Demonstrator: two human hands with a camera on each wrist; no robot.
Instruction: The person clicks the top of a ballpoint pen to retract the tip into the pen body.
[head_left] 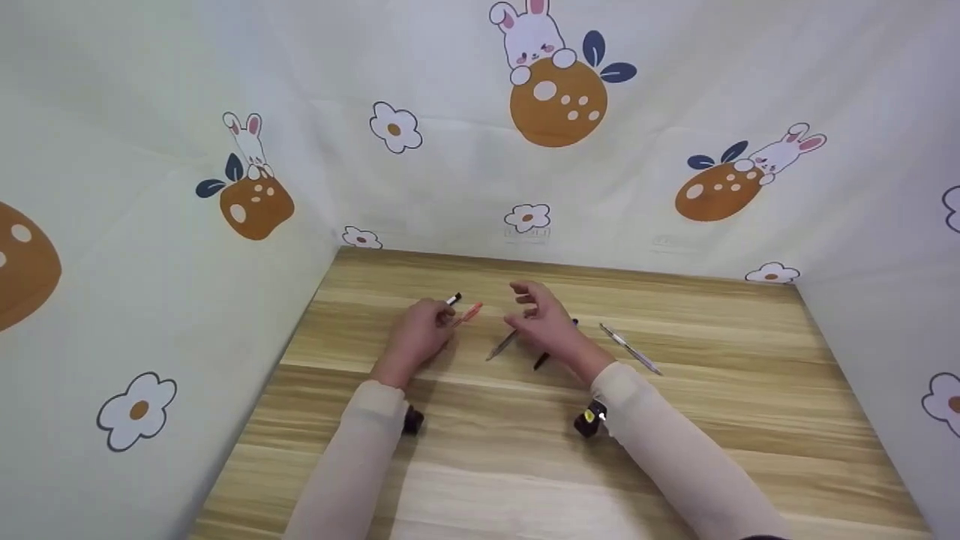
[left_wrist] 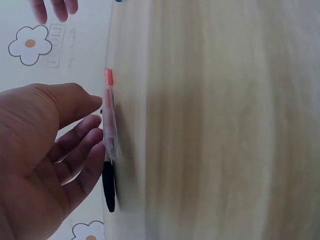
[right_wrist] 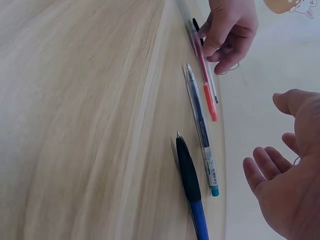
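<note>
My left hand [head_left: 421,336], its thumb and fingers apart and loosely bent, is right at a pink-red clear pen [left_wrist: 109,115] and a pen with a black end [left_wrist: 108,187]. Whether its fingertips touch either pen is hard to make out. Both pens lie side by side on the wooden table [head_left: 480,465]. Over the table, my right hand [head_left: 551,326] holds nothing, its fingers spread. Below it lie a clear gel pen with a teal end [right_wrist: 200,120] and a black-and-blue pen [right_wrist: 188,172], both partly covered in the head view.
A white clear pen [head_left: 630,349] lies slanted to the right of my right hand. Pale cloth walls [head_left: 450,180] printed with rabbits and flowers surround the table at the back and both sides. Dark wrist cameras [head_left: 590,418] sit under the sleeves.
</note>
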